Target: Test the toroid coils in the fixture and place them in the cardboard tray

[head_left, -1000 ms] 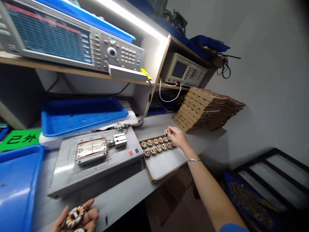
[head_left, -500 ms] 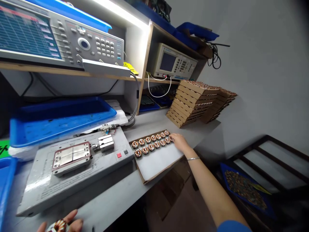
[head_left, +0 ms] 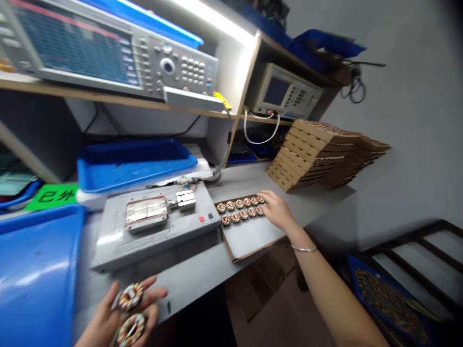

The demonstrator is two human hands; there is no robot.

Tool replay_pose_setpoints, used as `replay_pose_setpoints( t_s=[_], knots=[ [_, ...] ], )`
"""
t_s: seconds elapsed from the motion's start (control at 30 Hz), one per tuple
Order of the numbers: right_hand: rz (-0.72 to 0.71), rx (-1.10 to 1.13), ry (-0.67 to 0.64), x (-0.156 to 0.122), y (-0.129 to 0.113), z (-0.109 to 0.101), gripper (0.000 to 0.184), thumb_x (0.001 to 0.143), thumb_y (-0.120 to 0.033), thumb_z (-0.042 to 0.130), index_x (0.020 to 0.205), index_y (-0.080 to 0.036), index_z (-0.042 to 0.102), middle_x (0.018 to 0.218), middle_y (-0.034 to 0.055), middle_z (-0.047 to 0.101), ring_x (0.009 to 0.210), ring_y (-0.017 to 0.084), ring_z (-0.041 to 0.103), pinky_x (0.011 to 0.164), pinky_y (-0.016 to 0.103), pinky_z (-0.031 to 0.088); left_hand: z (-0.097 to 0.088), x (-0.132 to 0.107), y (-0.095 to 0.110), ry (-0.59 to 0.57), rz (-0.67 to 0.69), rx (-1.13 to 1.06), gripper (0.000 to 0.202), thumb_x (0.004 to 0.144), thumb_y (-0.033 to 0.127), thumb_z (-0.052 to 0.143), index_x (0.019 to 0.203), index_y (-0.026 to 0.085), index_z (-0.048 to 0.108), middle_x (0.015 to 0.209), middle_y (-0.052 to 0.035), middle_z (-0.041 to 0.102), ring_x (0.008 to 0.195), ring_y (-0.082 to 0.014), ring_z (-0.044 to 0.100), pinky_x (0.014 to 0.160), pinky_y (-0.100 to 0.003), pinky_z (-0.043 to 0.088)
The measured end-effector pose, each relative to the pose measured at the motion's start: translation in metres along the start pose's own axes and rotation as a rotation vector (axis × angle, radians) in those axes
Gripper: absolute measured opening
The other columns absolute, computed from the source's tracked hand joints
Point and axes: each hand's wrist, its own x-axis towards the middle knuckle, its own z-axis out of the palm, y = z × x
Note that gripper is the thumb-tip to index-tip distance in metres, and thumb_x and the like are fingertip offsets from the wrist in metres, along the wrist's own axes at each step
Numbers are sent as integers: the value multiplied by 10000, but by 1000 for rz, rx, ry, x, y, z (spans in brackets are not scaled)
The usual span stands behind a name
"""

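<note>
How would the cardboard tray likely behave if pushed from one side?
The tray looks thin and shallow, so probably light and slides easily. Its front corner seems to overhang the bench, so it might tip. Coils lie loose in rows, likely to shift.

The bottom edge cuts my left hand (head_left: 103, 325) at the wrist, and the ring coils (head_left: 130, 297) in it hide my palm. My right hand (head_left: 279, 215) covers the right end of the coil rows (head_left: 240, 209); the tester screen (head_left: 75, 46) is too blurred to read.
</note>
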Motion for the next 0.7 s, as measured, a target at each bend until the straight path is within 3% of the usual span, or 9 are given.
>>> replay_pose_setpoints(
  t_s=[0.07,0.13,0.23,0.3,0.4,0.47,0.53,0.6,0.7],
  knots=[
    [-252,242,-1,-2,-60,-2,338,808,-190,535,1145,-207,557,1173,78,560,1114,204,490,984,382,380,20,-14,3,-104,-9,25,527,801,477,432,1214,151,404,916,-168,667,454,-155,503,319,-220,303],
    [-497,438,-122,-9,-121,0,383,804,-262,573,1180,-200,526,1180,80,560,1130,193,478,987,367,382,34,-22,8,-202,18,45,508,830,494,363,1206,155,409,1047,-184,633,528,-184,564,332,-218,309],
    [-741,554,-340,-21,-194,16,461,789,-336,597,1207,-169,493,1182,94,557,1092,181,496,938,328,414,38,-29,12,-291,-10,66,576,834,561,278,1228,156,391,788,-139,677,432,-171,546,340,-214,310],
    [-829,541,-427,-26,-223,30,441,783,-337,604,1177,-162,511,1144,94,577,1017,182,528,879,321,439,34,-32,13,-334,-36,90,649,820,605,230,1229,128,393,566,-101,632,342,-150,495,339,-206,302],
    [-919,510,-491,-23,-245,46,311,800,-253,580,1092,-147,564,1066,90,610,921,173,552,805,297,460,22,-37,14,-361,-66,109,709,799,642,205,1202,100,420,462,-95,589,286,-127,445,323,-189,269],
    [-930,539,-487,-12,-249,50,254,815,-209,553,1058,-141,582,1020,85,621,895,160,556,786,280,467,15,-38,16,-376,-69,63,690,796,645,218,1200,123,417,520,-103,618,305,-135,470,313,-187,263],
    [-850,584,-393,7,-247,53,255,821,-198,544,1068,-147,576,1007,81,616,921,160,548,815,290,465,9,-37,17,-376,-33,-11,642,800,633,246,1203,157,399,751,-143,674,399,-165,547,312,-195,288],
    [-705,575,-247,31,-243,59,279,819,-186,544,1097,-159,561,1037,84,600,976,175,530,869,329,447,3,-34,16,-356,12,-59,612,801,621,273,1199,169,381,1007,-186,638,506,-191,599,322,-203,319],
    [-579,465,-131,68,-236,72,304,804,-143,548,1108,-152,557,1064,100,584,1010,199,514,906,368,423,-3,-29,12,-335,33,-74,624,792,627,292,1187,149,364,1079,-222,598,568,-213,616,332,-206,337]
  ],
)
